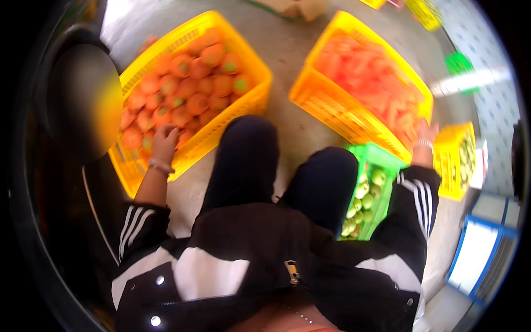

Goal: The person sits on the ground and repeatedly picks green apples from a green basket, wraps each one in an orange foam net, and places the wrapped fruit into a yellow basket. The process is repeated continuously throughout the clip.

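My left hand [165, 143], fingers curled, is over the near side of a yellow plastic crate [232, 135]. Round fruits in orange foam nets [197, 103] fill that crate, and green skin shows through some of the nets. Whether the hand holds one of them cannot be made out. At the right corner of a second yellow plastic crate [332, 99] is my right hand [426, 132], blurred, with what it grips unclear. That crate contains a heap of orange-red foam nets [365, 70]. Below it, beside my knee, bare green fruits [365, 203] lie in a green plastic crate [379, 151].
A smaller yellow crate [448, 162] of green fruits stands at the far right. Beyond are a pale roll-like object [471, 83], a green item [458, 64] and a blue-framed panel [477, 253]. A dark rounded object [81, 99] blocks the left side. Cardboard [296, 6] lies at the top.
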`<state>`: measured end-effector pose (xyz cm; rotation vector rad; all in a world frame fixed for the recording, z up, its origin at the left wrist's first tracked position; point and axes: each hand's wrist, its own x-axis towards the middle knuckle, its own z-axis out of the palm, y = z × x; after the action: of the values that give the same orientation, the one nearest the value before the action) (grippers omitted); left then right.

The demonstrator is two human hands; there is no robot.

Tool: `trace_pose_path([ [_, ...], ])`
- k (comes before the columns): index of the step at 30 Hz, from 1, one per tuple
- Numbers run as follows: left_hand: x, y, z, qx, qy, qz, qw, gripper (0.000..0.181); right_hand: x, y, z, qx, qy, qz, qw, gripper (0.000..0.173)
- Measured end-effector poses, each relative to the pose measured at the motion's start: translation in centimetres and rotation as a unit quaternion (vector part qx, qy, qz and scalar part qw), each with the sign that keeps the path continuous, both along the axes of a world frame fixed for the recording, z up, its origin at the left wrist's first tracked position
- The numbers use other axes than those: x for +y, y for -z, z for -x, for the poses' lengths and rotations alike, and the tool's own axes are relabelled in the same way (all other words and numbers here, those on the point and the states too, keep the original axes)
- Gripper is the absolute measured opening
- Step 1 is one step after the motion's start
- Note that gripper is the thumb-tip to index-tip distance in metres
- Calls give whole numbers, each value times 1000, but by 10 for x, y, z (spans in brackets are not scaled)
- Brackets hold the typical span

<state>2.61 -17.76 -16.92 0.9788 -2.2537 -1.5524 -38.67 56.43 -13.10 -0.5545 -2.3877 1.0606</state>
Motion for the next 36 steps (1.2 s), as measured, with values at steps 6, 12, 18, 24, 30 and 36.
trace_pose_path([
  [6, -90, 50, -57, -235, 41, 193, 952, 45, -211, -6, -173, -176, -262, 206, 926, 56],
  [12, -89, 37, -7, -391, -25, 276, 878, 74, -297, -71, -266, -38, -489, -237, 839, 36],
  [18, -110, 53, 30, -493, 77, 337, 799, 83, -291, -60, -260, -141, -421, -115, 889, 31],
  [24, -109, 60, 59, -546, -18, 291, 785, 56, -305, -66, -259, -163, -397, -138, 893, 24],
  [30, -111, 65, 52, -529, 35, 355, 770, 57, -303, -59, -259, -160, -374, -130, 904, 21],
  [36, -101, 32, 40, -424, -16, 256, 869, 64, -305, -57, -258, -154, -378, -118, 905, 22],
])
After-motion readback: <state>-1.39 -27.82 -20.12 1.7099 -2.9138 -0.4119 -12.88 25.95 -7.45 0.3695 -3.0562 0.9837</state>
